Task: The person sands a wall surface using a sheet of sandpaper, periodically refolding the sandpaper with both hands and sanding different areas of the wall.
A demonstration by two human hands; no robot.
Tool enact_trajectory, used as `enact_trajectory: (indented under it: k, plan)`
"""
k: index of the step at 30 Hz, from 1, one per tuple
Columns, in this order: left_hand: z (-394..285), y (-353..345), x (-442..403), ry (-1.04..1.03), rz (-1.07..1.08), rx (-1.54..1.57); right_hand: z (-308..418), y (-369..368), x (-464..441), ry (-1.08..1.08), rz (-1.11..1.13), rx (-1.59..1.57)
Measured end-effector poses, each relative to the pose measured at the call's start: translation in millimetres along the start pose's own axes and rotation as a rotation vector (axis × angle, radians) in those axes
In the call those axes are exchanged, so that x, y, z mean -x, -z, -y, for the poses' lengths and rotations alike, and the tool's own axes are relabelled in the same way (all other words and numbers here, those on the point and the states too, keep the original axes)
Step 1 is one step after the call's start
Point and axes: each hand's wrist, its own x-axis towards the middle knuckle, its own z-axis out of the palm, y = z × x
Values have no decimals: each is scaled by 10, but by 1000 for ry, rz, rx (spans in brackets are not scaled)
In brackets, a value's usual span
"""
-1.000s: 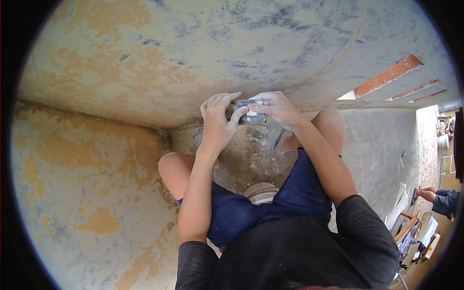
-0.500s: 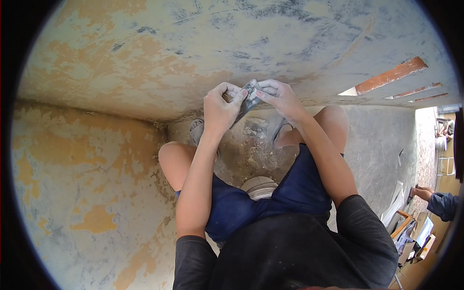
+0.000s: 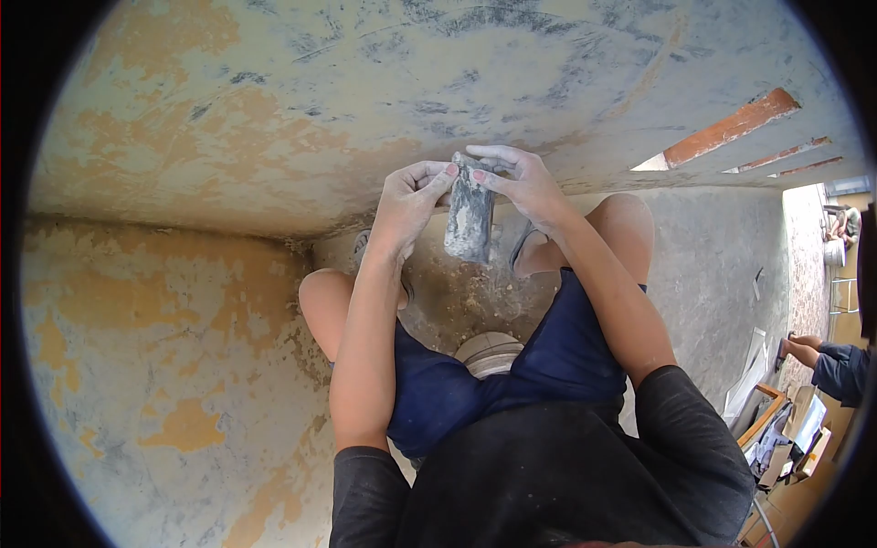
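A dark grey strip of what looks like sandpaper (image 3: 470,219), patched with white dust, hangs upright in front of the wall, its broad face toward me. My left hand (image 3: 408,203) pinches its upper left edge between thumb and fingers. On the other side, my right hand (image 3: 527,187) grips the top right edge, thumb on the near face and fingers behind. White powder coats the fingers of both hands. Whether the strip is wrapped around something cannot be seen.
The patchy wall (image 3: 301,119) rises close ahead, with a second peeling wall (image 3: 174,365) at left. Slots with orange-red edges (image 3: 731,128) pierce the wall at right. Beneath me is a whitish round seat (image 3: 491,354). Boards and boxes (image 3: 786,434) lie at right, near another person's sleeve (image 3: 839,373).
The sandpaper strip has turned from a slanted, edge-on pose to hanging nearly straight down with its broad face showing. Both hands have shifted slightly and still hold it.
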Motion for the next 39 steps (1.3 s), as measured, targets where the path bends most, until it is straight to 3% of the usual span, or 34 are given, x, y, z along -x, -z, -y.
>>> enact_trajectory:
  k: [7,9,11,16,21,23,24,26,35,39]
  plan:
    - [98,71,-22,-48,-109,-29,182,-25,171,180,31,239]
    - [94,59,-17,-40,-138,-10,278,-72,349,390,124,628]
    - [98,35,-6,-56,-227,104,233,-171,472,407,152,630]
    - [85,33,34,-46,-246,120,64,-366,400,743,-123,860]
    - [99,-25,19,-156,-276,89,60,-243,171,711,-238,728]
    - [63,-64,64,-580,-489,-697,64,-184,95,648,-264,730]
    - [61,-87,55,-579,-492,-695,47,-158,37,699,-308,743]
    - [54,-133,-4,-879,-558,-1007,30,-119,-53,753,-346,755]
    - [201,-290,-258,-984,-640,-1033,38,-43,-209,715,-493,729]
    - [279,-369,-313,-970,-700,-1038,120,-79,-175,587,-568,769]
